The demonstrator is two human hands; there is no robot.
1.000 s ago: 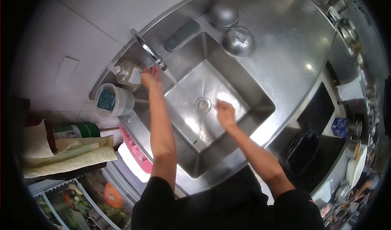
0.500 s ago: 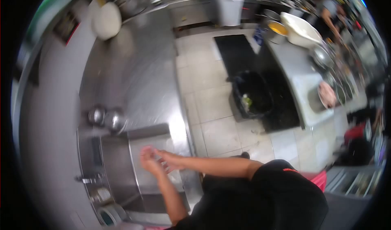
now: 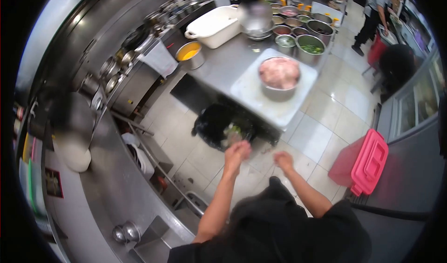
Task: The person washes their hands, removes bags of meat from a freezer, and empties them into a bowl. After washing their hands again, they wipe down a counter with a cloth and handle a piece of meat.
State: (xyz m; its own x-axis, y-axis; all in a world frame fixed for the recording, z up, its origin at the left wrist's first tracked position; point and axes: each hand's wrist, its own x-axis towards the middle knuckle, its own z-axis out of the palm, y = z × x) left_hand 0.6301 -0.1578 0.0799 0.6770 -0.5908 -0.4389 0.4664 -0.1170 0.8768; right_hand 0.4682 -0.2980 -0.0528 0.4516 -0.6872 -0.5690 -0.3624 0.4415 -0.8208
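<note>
My left hand [image 3: 238, 155] is in mid-air in front of the bin, its fingers curled together and slightly blurred. I see nothing held in it. To its right, my right hand [image 3: 283, 161] is also raised over the floor, fingers folded in, with no object showing. The two hands are apart. Beyond them a metal bowl of raw pale-pink meat [image 3: 280, 72] stands on a white cutting board [image 3: 249, 89] at the near end of the steel worktable [image 3: 218, 67]. The black-lined bin [image 3: 210, 125], with green scraps inside, stands below the table edge.
Behind the meat are several metal pots with greens [image 3: 311, 48] and sauces, a white tub [image 3: 215, 30] and a pot of yellow liquid [image 3: 190, 55]. A pink lidded container [image 3: 361, 163] stands right. The sink counter [image 3: 109, 184] runs left. A co-worker [image 3: 375, 16] stands far right.
My hands have come apart and left the sink. My view and body have turned right, toward the worktable with the meat and the bin.
</note>
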